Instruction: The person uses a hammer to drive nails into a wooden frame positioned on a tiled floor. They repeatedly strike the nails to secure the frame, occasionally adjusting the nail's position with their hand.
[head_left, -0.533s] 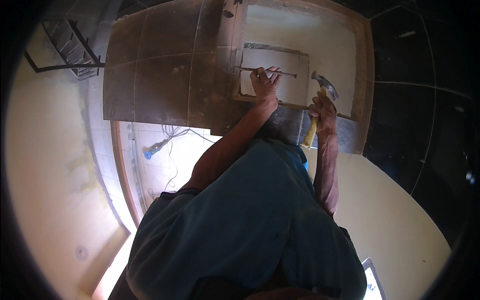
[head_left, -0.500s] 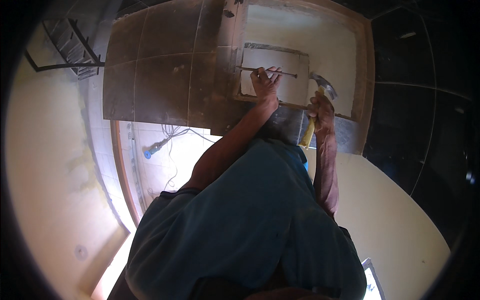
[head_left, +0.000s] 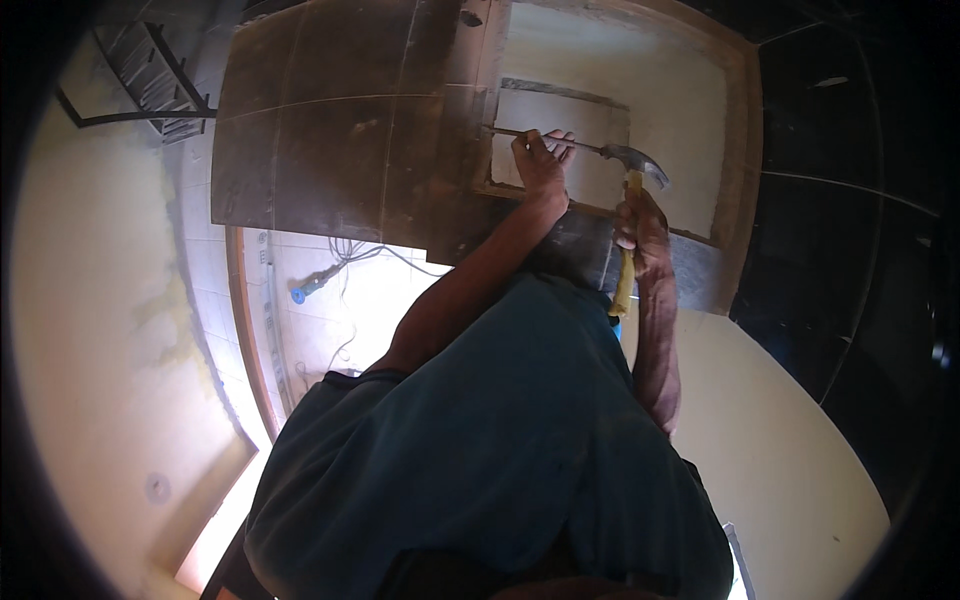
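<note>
My left hand (head_left: 543, 165) is closed around a long thin metal chisel (head_left: 588, 148). The chisel lies nearly level across the view, its left tip against the left edge of a rectangular opening in the tiled surface. In my right hand (head_left: 643, 232) is a claw hammer (head_left: 626, 290) with a yellow handle and a grey metal head. The hammer's face meets the chisel's right end, or is right beside it. A pale panel (head_left: 585, 178) with a rough, broken border sits behind my left hand.
Brown-grey tiles (head_left: 330, 150) extend to the left, with black tiles (head_left: 820, 240) on the right. A cable (head_left: 385, 250) and a blue-ended tool (head_left: 310, 288) lie below at the left. Dark metal bars (head_left: 150, 115) jut out at upper left.
The hammer has swung left, its head going from apart to the chisel's right end. My left hand keeps its grip on the chisel. The whole view has shifted slightly.
</note>
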